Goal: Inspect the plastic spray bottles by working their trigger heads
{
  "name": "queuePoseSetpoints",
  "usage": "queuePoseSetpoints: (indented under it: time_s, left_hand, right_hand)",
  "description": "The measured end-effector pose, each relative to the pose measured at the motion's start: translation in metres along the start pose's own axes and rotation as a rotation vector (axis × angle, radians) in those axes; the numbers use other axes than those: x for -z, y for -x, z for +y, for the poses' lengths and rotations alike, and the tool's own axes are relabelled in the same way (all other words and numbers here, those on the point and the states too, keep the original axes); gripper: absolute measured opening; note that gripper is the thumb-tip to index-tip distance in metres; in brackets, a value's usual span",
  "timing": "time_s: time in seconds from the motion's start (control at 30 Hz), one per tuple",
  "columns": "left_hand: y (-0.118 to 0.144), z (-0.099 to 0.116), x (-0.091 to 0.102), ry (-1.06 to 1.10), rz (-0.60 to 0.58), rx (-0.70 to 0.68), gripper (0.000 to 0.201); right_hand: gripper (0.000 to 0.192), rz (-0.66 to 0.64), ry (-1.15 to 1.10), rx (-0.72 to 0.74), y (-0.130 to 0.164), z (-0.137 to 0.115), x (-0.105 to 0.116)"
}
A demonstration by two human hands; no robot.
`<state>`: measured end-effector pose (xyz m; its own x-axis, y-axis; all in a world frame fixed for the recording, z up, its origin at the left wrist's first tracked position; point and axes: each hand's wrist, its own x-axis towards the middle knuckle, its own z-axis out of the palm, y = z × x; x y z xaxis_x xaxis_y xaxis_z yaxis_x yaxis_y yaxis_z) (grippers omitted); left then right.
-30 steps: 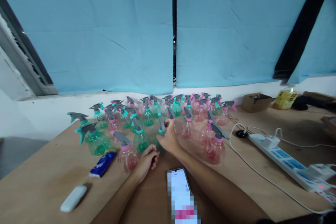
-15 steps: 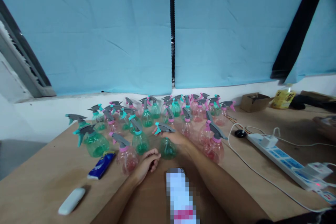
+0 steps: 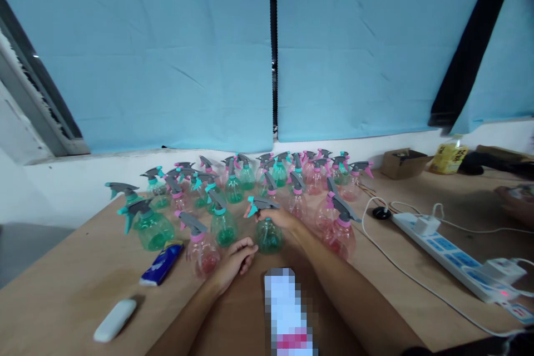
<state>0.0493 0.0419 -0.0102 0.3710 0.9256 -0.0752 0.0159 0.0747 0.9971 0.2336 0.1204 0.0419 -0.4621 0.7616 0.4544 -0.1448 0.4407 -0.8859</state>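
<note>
My right hand (image 3: pixel 275 218) is wrapped around the neck of a green spray bottle (image 3: pixel 269 238) with a grey and turquoise trigger head. The bottle stands upright on the table, and its nozzle points left. Just left of it my left hand (image 3: pixel 238 258) rests on the tabletop, fingers loosely curled with nothing visible in them. Beside that hand stands a pink spray bottle (image 3: pixel 204 253). Behind it is another green spray bottle (image 3: pixel 224 228). A phone (image 3: pixel 287 306), blurred out, lies between my forearms.
Several more pink and green spray bottles (image 3: pixel 297 203) crowd the table (image 3: pixel 75 289) toward the wall. At left lie a blue packet (image 3: pixel 162 264) and a white case (image 3: pixel 115 320). To the right are a power strip (image 3: pixel 446 253), cables, a cardboard box (image 3: pixel 403 164) and another person's hand (image 3: pixel 515 200).
My right hand keeps its hold on the green spray bottle, with only a slight shift. The other person's hand at the right edge has moved a little. My left hand stays put.
</note>
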Motion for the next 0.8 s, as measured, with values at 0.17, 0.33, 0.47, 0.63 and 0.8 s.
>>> queuePoseSetpoints:
  time_s: [0.17,0.33,0.47,0.63,0.8]
  left_hand:
    - [0.0008,0.0022,-0.0023,-0.037,0.012,-0.003,0.033]
    - [0.0009,0.0032,-0.0030,-0.056,0.026,-0.010,0.035]
    - [0.0007,0.0040,-0.0033,-0.077,0.024,-0.001,0.035]
    - [0.0005,0.0044,-0.0036,-0.090,0.024,-0.011,0.035]
    - [-0.0003,0.0019,-0.0024,-0.112,0.007,-0.020,0.033]
  right_hand:
    - [0.023,0.009,-0.003,-0.048,-0.0012,0.0013,-0.0011]
    - [0.021,-0.017,-0.030,0.008,-0.0016,0.0004,0.0001]
    - [0.020,-0.025,-0.049,0.026,-0.0006,0.0011,0.0023]
    - [0.019,0.013,-0.094,0.008,-0.0003,0.0055,-0.0013]
    - [0.018,0.022,-0.076,-0.007,0.0010,0.0050,-0.0013]
